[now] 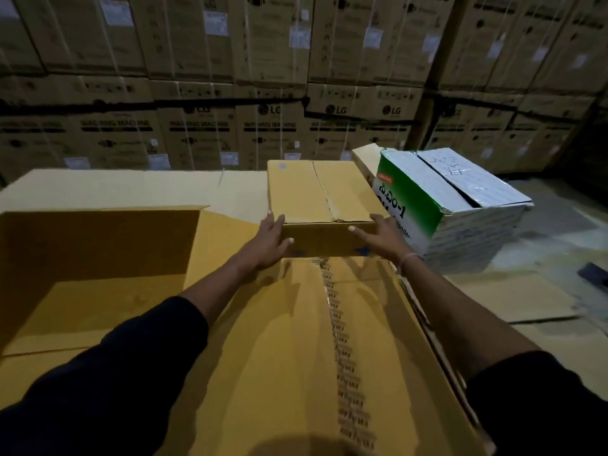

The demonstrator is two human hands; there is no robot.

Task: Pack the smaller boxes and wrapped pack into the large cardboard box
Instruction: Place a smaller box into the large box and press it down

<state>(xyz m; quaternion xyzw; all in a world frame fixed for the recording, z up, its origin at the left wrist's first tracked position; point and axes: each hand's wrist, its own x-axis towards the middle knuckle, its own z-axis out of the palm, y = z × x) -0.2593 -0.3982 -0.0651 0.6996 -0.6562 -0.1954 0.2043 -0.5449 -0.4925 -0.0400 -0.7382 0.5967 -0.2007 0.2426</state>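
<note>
Both hands (324, 240) grip a plain cardboard box (320, 192).

Both hands, left hand (269, 240) and right hand (378, 236), grip a small brown box (319, 192) beyond the large open cardboard box (98, 245), beside a green-and-white box (454, 205).

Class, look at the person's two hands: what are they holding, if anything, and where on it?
Both hold the small brown box: left hand grips its near left corner, right hand its near right corner.
</note>
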